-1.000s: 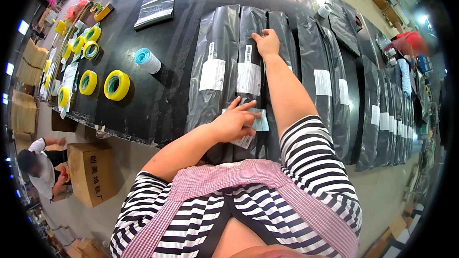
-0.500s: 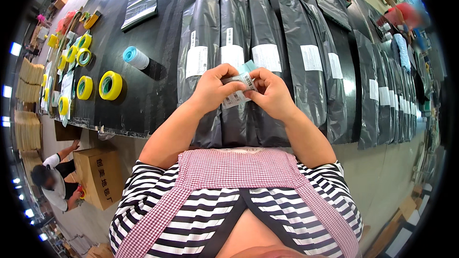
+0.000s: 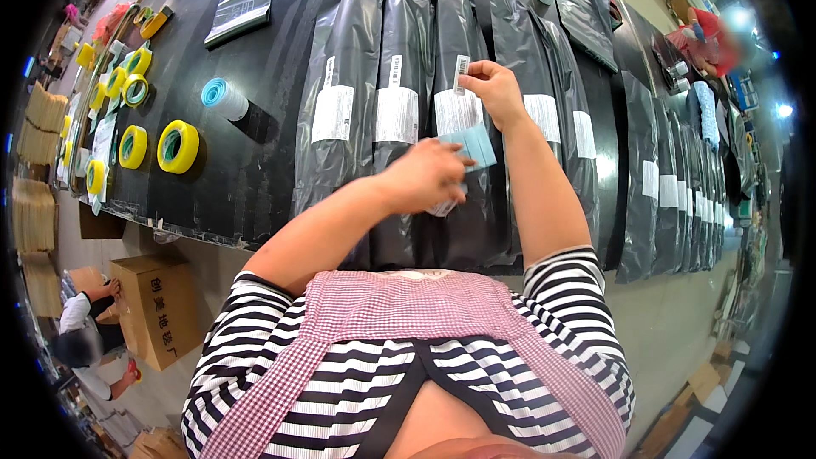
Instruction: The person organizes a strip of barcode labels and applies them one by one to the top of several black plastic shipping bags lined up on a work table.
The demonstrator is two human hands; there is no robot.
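Several long black plastic-wrapped packages lie side by side in front of me, with white shipping labels on them. My right hand (image 3: 497, 92) pinches a small narrow barcode sticker (image 3: 461, 75) against or just above the third package (image 3: 456, 25), right above its white label (image 3: 450, 115). Two packages on the left, one of them nearer the middle (image 3: 406, 25), bear similar barcode stickers above their labels. My left hand (image 3: 422, 177), slightly blurred, is closed on a strip of labels with light-blue backing (image 3: 476, 149). It hovers over the lower part of the third package.
On the black table (image 3: 280, 76), a roll of labels with blue core (image 3: 223, 99) and several yellow tape rolls (image 3: 178, 146) stand at left. A stack of black bags (image 3: 242, 2) lies behind. More labelled packages (image 3: 642, 178) line the right. A person crouches by a cardboard box (image 3: 155, 310) at lower left.
My hands, together at the label strip before, have parted. The right one has moved up and away with a barcode sticker; the left keeps the strip, lower down.
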